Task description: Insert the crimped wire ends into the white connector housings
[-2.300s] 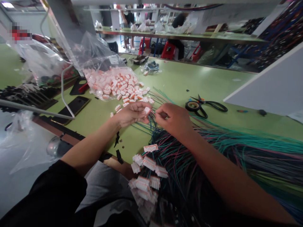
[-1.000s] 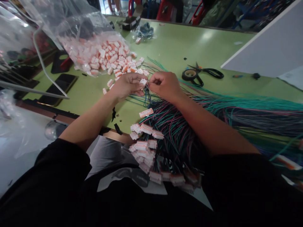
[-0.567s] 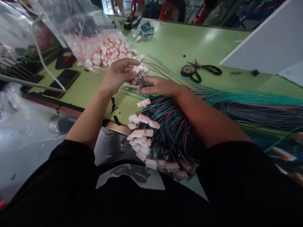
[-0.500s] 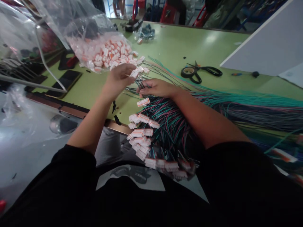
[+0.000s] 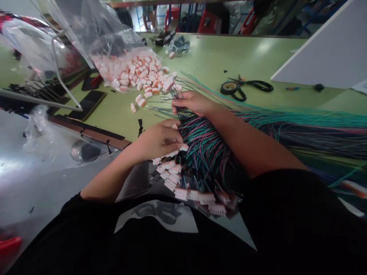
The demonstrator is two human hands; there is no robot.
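Note:
My left hand [image 5: 162,140] is closed at the front of the table, its fingers curled around a white-and-orange wire connector [image 5: 174,126] that shows only in part. Just below its fingertips sits another connector [image 5: 183,147], and more wired connectors [image 5: 170,176] hang over the edge towards my lap. My right hand [image 5: 192,103] pinches a few dark wires [image 5: 175,93] between thumb and fingers. At the upper end of these wires is a connector housing [image 5: 168,84], in front of the loose pile. Beneath my right forearm runs a thick bundle of green, pink and black wires [image 5: 212,133].
A clear plastic bag [image 5: 110,63] spills loose connector housings [image 5: 143,70] onto the green table [image 5: 212,53]. Scissors [image 5: 243,87] and a roll of black tape [image 5: 228,88] lie beyond my right hand. A dark phone [image 5: 88,105] rests at left, near a bent metal frame [image 5: 59,70].
My left hand has moved from the wire ends down to the connectors at the table's front. My right hand still pinches wires. The view has shifted slightly.

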